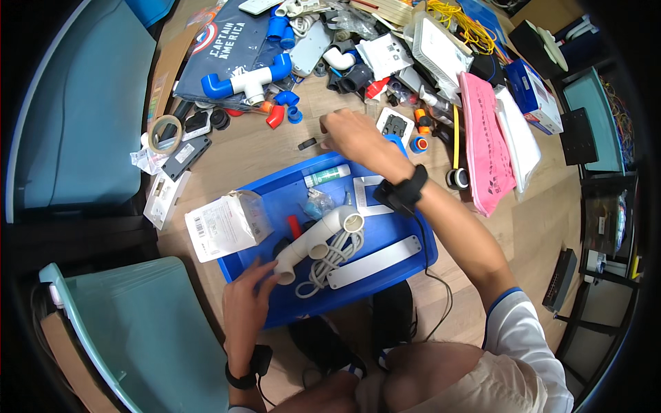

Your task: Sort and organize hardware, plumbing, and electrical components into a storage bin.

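My left hand (250,297) is at the near left of a blue plastic tray (279,180), its fingers apart beside the lower end of a white PVC pipe assembly (310,245); whether they touch it I cannot tell. My right hand (346,134) reaches over the tray's far edge, fingers bent down near a small black piece (307,144) on the floor; its grip is hidden. In the tray lie a glue stick (327,175), a coiled grey cable (335,258), a white metal strip (374,262), a white frame (366,199) and a red piece (294,226). A white box (222,227) rests over the left edge.
Beyond the tray, pipe fittings (248,80), bags and yellow cables (459,20) are heaped. A tape roll (165,134) and a dark grey device (187,157) lie left; a pink bag (485,144) lies right. Teal bins (139,320) stand left. A black cable (448,299) trails from my right wrist.
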The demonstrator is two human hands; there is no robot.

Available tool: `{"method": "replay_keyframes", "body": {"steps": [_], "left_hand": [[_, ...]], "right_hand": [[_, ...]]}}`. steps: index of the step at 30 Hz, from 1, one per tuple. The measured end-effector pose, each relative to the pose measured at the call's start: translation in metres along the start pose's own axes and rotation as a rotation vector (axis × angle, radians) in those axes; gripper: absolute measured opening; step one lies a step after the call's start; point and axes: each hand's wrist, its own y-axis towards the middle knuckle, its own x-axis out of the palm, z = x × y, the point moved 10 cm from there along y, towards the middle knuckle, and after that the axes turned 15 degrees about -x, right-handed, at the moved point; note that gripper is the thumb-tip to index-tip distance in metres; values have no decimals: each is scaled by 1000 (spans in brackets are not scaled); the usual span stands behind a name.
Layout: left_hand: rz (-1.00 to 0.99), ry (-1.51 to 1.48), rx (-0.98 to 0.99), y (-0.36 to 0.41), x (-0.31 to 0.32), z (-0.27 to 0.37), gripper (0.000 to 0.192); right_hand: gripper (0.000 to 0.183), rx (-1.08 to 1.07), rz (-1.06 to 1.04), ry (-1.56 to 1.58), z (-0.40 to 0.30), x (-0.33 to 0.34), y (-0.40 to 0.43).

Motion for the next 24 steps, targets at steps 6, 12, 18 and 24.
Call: {"method": "replay_keyframes", "body": {"steps": [6,12,18,24], "left_hand": [[-11,-129,-115,-2,-35,23,25],[45,-260,-166,0,-33,5,21],[29,-284,-54,0,-31,41,21],[173,-165,-16,13,-58,60,17]], "right_hand": [[27,81,-103,-58,24,59,34],[15,51,-78,-93,23,70,42],[19,49,-12,-127,16,33,33],[28,-50,-165,106,-45,-16,4]]}}
